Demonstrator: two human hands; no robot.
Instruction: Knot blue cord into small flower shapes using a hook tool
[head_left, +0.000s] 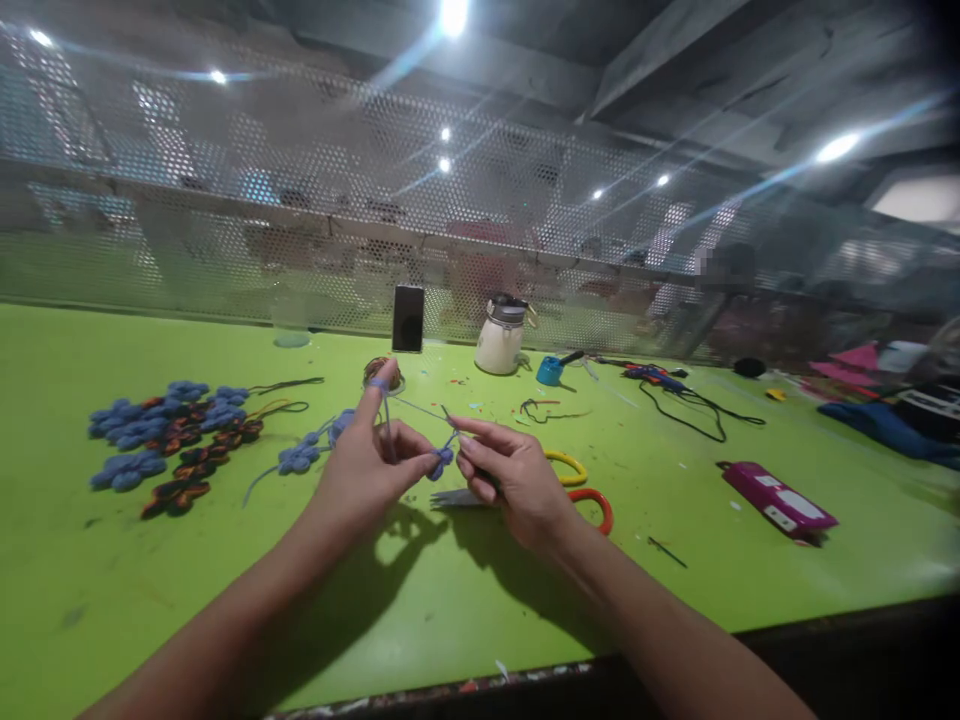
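Scissors (604,510) block way below R hand (517,480); front-L tabletop (75,590) free.

Head view looks forward and down across the near tabletop (75,580)

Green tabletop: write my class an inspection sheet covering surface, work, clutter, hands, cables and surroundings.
Surface: glossy green tabletop, small scraps scattered.
Work: small blue-purple yarn piece; blue yarn flowers, black-and-orange yarn flowers.
Clutter: metal scissors, red and yellow handles; magenta rectangular case.
Hands: left hand pinches the piece; right hand curled beside it, grip unclear.
Cables: thin black cord, loosely looped.
Surroundings: grey perforated metal screen behind.
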